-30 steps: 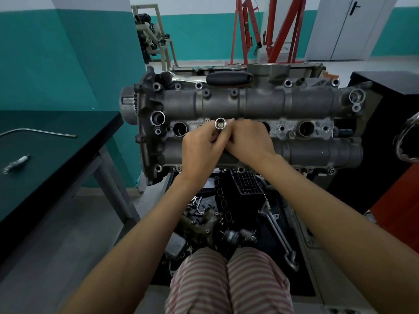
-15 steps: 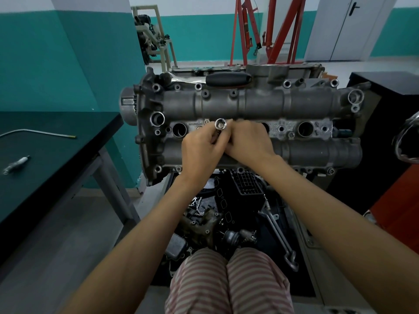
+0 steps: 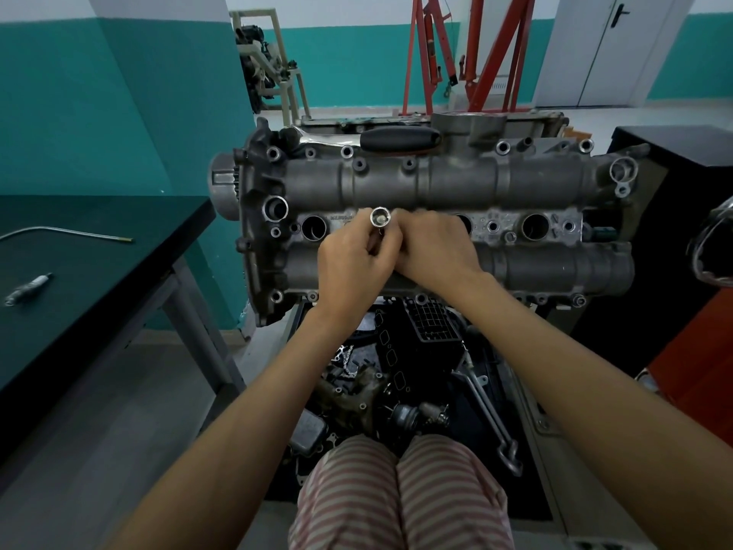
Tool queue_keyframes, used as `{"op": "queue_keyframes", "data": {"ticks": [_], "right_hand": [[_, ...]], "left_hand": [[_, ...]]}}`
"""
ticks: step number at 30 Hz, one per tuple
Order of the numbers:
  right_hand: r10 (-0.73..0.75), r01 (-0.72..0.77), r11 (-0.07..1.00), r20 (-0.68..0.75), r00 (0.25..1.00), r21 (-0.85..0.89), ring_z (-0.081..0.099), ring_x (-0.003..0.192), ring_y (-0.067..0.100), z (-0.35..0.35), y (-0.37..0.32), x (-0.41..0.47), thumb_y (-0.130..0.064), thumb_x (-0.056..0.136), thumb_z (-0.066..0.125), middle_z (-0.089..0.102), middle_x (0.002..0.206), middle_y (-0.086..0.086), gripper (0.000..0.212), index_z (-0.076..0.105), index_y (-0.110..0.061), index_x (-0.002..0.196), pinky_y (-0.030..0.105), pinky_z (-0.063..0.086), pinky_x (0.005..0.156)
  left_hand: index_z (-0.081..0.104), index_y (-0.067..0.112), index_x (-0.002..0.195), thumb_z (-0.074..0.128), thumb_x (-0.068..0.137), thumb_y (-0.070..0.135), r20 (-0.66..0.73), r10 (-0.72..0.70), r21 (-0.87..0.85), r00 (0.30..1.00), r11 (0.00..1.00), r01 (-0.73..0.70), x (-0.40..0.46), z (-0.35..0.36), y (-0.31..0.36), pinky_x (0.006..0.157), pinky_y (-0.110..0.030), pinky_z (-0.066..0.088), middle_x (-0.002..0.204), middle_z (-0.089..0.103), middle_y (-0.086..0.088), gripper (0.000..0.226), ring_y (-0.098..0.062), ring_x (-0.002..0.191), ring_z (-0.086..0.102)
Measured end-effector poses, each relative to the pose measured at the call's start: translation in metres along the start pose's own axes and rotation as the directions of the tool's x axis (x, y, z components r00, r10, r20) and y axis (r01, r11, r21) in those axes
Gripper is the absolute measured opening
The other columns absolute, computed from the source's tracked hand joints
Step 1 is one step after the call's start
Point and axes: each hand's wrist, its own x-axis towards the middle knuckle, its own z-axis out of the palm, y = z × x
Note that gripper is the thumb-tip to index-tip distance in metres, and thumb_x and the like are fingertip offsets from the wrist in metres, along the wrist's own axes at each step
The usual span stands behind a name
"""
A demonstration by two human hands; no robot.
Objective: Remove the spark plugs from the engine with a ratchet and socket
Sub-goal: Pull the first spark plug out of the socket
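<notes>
Both hands, left hand (image 3: 354, 260) and right hand (image 3: 433, 248), stay curled round the socket (image 3: 380, 217) over the engine (image 3: 436, 216), its shaft hidden by fingers, open end facing up, position unchanged from before.

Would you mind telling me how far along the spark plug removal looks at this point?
Done: one spark plug lies on the dark table, and the leftmost plug well looks empty. In hand: the left hand grips a socket at the second well, the right hand beside it; the ratchet rests on the engine. Whether the remaining wells hold plugs cannot be told.
</notes>
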Motion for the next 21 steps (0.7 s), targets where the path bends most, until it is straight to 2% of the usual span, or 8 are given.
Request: {"op": "queue_keyframes", "data": {"ticks": [2, 5, 9, 12, 13, 17, 21], "right_hand": [[-0.003, 0.003, 1.000, 0.004, 1.000, -0.005, 0.061, 0.067, 0.037, -0.0010, -0.0008, -0.0002, -0.027, 0.084, 0.055, 0.065, 0.070, 0.015, 0.019, 0.063, -0.010, 0.078, 0.029, 0.027, 0.054], [-0.010, 0.011, 0.999, 0.023, 1.000, -0.037, 0.060, 0.071, 0.036, -0.0002, 0.0005, 0.0005, -0.027, 0.086, 0.051, 0.065, 0.075, 0.016, 0.023, 0.062, -0.008, 0.083, 0.030, 0.028, 0.055], [-0.006, 0.006, 1.000, 0.037, 0.999, 0.004, 0.059, 0.074, 0.036, 0.0029, 0.0006, 0.0011, -0.029, 0.087, 0.051, 0.064, 0.083, 0.014, 0.020, 0.047, -0.009, 0.087, 0.031, 0.027, 0.055], [0.001, -0.003, 0.999, 0.033, 0.999, 0.047, 0.059, 0.072, 0.035, 0.0041, 0.0001, 0.0004, -0.031, 0.088, 0.051, 0.063, 0.082, 0.012, 0.024, 0.033, -0.016, 0.084, 0.030, 0.025, 0.054], [0.005, -0.006, 0.999, 0.030, 1.000, 0.039, 0.060, 0.072, 0.035, 0.0039, 0.0003, 0.0002, -0.032, 0.089, 0.050, 0.063, 0.080, 0.012, 0.024, 0.034, -0.016, 0.084, 0.030, 0.025, 0.054], [0.021, -0.022, 1.000, 0.031, 0.999, 0.017, 0.061, 0.077, 0.034, 0.0016, 0.0019, 0.0009, -0.041, 0.085, 0.047, 0.065, 0.080, 0.014, 0.030, 0.057, -0.014, 0.091, 0.030, 0.029, 0.058], [0.002, -0.002, 1.000, 0.041, 0.999, 0.005, 0.060, 0.075, 0.033, -0.0005, 0.0020, 0.0014, -0.034, 0.088, 0.047, 0.065, 0.077, 0.013, 0.025, 0.060, -0.013, 0.089, 0.030, 0.030, 0.057]], "left_hand": [[0.032, 0.016, 0.058, 0.059, 0.089, 0.019, -0.004, 0.019, -0.002, 1.000, 1.000, -0.019, 0.0016, 0.0001, -0.0005, 0.045, -0.028, 0.026, 0.046, 0.027, 0.010, 0.042, -0.012, 0.043, 0.026], [0.031, 0.016, 0.055, 0.062, 0.087, 0.021, -0.015, 0.028, -0.025, 0.999, 0.999, -0.029, 0.0022, 0.0004, -0.0002, 0.045, -0.030, 0.027, 0.046, 0.029, 0.004, 0.045, -0.015, 0.045, 0.026], [0.039, 0.009, 0.060, 0.058, 0.087, 0.026, 0.012, 0.016, 0.027, 1.000, 1.000, -0.016, -0.0008, 0.0004, -0.0002, 0.046, -0.031, 0.031, 0.049, 0.035, 0.004, 0.038, -0.016, 0.046, 0.033], [0.034, 0.012, 0.065, 0.053, 0.086, 0.027, 0.022, -0.023, 0.028, 1.000, 0.999, 0.022, -0.0011, 0.0001, 0.0001, 0.047, -0.025, 0.027, 0.050, 0.031, 0.010, 0.033, -0.010, 0.045, 0.031], [0.033, 0.012, 0.065, 0.053, 0.087, 0.026, 0.019, -0.028, 0.022, 0.999, 0.999, 0.028, -0.0009, -0.0002, 0.0003, 0.048, -0.025, 0.026, 0.050, 0.030, 0.010, 0.032, -0.010, 0.045, 0.030], [0.033, 0.015, 0.061, 0.055, 0.090, 0.021, 0.009, -0.023, 0.011, 1.000, 1.000, 0.023, -0.0001, -0.0002, -0.0010, 0.048, -0.027, 0.026, 0.048, 0.027, 0.011, 0.037, -0.011, 0.046, 0.028], [0.028, 0.023, 0.059, 0.058, 0.089, 0.023, 0.019, 0.003, 0.011, 1.000, 1.000, -0.003, 0.0004, -0.0004, -0.0017, 0.047, -0.024, 0.024, 0.048, 0.027, 0.012, 0.042, -0.008, 0.045, 0.027]]}}
